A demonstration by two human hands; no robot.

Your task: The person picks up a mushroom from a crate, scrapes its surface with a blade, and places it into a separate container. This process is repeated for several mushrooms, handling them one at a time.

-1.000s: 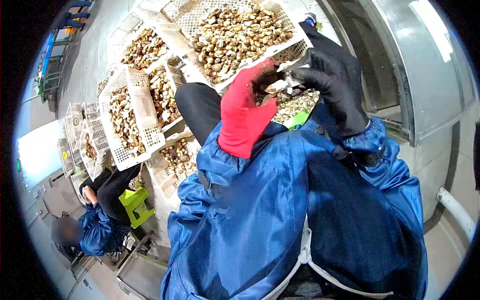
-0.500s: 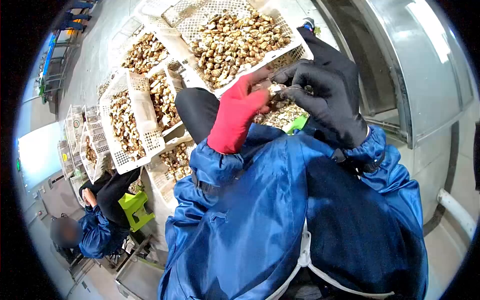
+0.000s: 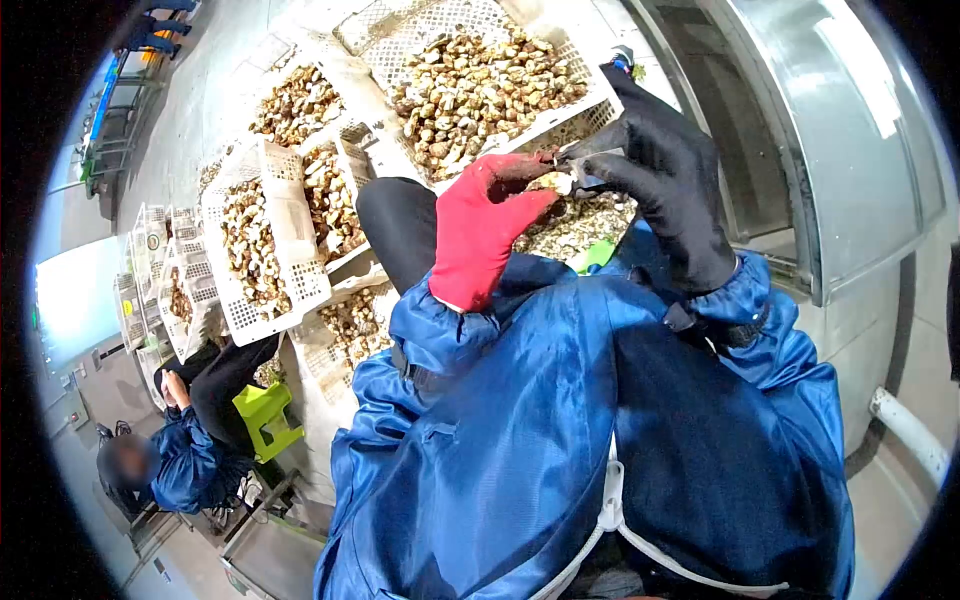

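Grey concrete floor (image 3: 190, 110) and a stainless steel wall panel (image 3: 850, 130) frame the only view, the head camera looking down over a blue work coat (image 3: 560, 440) with a white apron strap (image 3: 610, 500) across its front.

White perforated plastic crates fill the upper half. One large crate (image 3: 590, 100) just ahead of the hands is heaped with brown and tan shellfish (image 3: 480, 85). More crates of the same catch stand to the left, among them a long crate (image 3: 270, 300) and smaller ones behind it.

Left hand (image 3: 485, 225), in a red glove, is curled closed around a small dark shell (image 3: 535, 175) held between thumb and fingertips. Right hand (image 3: 665, 190), in a black glove, is closed on a small metal tool (image 3: 580, 165), pinched between thumb and forefinger, whose tip meets the shell. Both hands are raised together just below the rim of the large crate, over a pile of loose shells (image 3: 580, 225) with a bit of green plastic (image 3: 598, 255) beside it.

At lower left a co-worker in a blue coat (image 3: 190, 465) sits beside a green stool (image 3: 265, 415), well apart from the hands. A white pipe (image 3: 910, 425) runs along the floor at far right.

No brand, label or writing can be read anywhere; the crates and gloves are plain, and the distant signs at the left edge are too blurred.
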